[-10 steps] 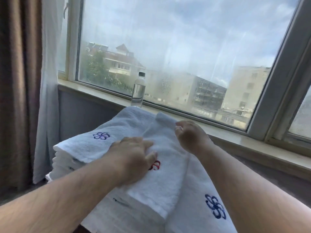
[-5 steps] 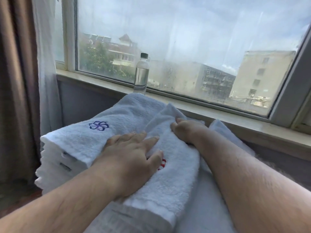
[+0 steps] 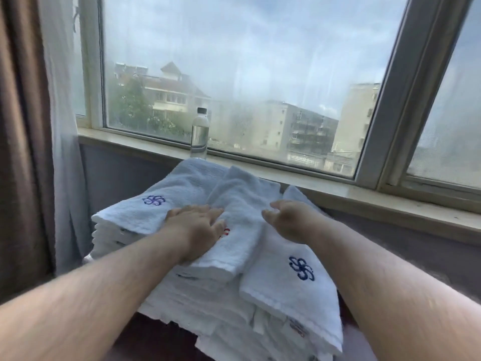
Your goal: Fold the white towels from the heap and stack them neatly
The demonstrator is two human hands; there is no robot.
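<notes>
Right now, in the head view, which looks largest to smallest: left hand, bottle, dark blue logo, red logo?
1. left hand
2. bottle, though farther away
3. dark blue logo
4. red logo, mostly under the hand

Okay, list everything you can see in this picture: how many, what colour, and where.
red-emblem towel: one, white, folded, on top of the pile
towel stack: one, white, purple emblem on top, left; number of towels unclear
blue-emblem towel: one, white, right and near
water bottle: one, clear with a dark cap, upright on the windowsill
windowsill: one, pale, behind the towels
curtain: one, brown, far left
sheer curtain: one, white, beside the brown one
left hand: flat on the red-emblem towel
right hand: fingers relaxed, holds nothing
</notes>
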